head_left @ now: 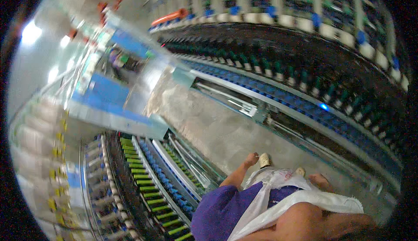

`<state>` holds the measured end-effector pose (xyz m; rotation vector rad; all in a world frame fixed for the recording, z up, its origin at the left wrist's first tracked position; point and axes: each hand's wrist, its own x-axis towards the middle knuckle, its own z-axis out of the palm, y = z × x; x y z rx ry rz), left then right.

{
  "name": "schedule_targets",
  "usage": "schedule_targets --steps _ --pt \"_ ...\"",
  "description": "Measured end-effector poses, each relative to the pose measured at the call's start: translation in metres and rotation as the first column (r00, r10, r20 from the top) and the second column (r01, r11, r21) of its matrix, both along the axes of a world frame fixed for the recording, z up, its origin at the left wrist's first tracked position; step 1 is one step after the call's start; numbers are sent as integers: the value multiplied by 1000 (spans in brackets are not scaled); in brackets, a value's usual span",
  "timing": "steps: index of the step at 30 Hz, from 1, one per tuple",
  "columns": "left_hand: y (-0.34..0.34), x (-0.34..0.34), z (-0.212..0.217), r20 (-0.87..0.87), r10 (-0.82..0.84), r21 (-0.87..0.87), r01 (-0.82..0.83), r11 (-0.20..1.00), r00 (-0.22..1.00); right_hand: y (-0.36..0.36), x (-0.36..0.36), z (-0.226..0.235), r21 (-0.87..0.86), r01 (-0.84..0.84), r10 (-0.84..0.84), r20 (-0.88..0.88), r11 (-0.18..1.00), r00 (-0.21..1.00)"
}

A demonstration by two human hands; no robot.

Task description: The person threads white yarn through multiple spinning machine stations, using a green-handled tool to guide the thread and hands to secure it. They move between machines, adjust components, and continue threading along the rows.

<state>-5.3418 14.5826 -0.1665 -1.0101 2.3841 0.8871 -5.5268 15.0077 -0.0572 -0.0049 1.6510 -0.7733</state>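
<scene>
I stand in a narrow aisle in a purple shirt with a white cloth apron or sack hanging across my front. My left hand hangs at my side over the concrete floor, fingers curled in, with nothing seen in it. It is close to the left machine's edge. My right hand shows just above the top edge of the white cloth, partly hidden. Whether it grips the cloth cannot be told. My bare right forearm crosses the bottom of the view. My light shoes peek out beyond the cloth.
Long spinning machines line both sides of the aisle floor. The left one carries rows of bright green and blue bobbins. The right one carries dark green bobbins, a blue rail and a lit blue lamp.
</scene>
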Motion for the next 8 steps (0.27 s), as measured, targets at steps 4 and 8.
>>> schedule_targets --steps 4,8 --pt "-61 62 -1 -10 29 160 -27 987 1000 -46 -32 3 57 -454 397 -590 889 703" --pt "-137 133 -15 -111 156 57 -151 987 981 -151 -38 -13 288 -565 633 -413 773 655"
